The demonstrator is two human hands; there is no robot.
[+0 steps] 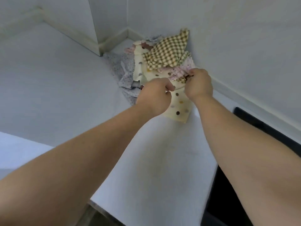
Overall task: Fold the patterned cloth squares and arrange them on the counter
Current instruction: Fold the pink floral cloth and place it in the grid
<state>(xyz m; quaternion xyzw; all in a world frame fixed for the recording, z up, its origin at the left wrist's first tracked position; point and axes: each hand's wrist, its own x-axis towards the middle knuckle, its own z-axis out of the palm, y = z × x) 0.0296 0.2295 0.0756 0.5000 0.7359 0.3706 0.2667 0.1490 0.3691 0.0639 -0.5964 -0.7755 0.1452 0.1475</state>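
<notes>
A smooth white bench (154, 160) fills most of the view and runs back into a corner formed by plain white walls (236, 38). A low pale upstand edges the foot of the walls. Along the right edge of the bench sits a flat, glossy black panel (260, 128) with a rounded corner.

A loose heap of soft cloth squares is pushed into the far corner of the bench, against the right-hand wall. At the heap's left side lies a crumpled pale grey-white cloth with tiny dark specks (120, 69). On top rests a rumpled brown-and-cream checked cloth (167, 53), one point of it leaning up the wall. Below that shows a strip of pink patterned cloth (179, 71) with a scalloped edge.

A cream cloth with scattered brown, pink and yellow dots (178, 110) comes out of the heap towards the near side, its lower end draped on the bench surface. Both bare forearms reach in from the near edge. The left hand (154, 95) pinches the upper edge of this dotted cloth between thumb and curled fingers. The right hand (199, 85), just beside it and nearer the wall, has its fingers curled on the same edge, with a scrap of checked fabric bunched at the fingertips.
</notes>
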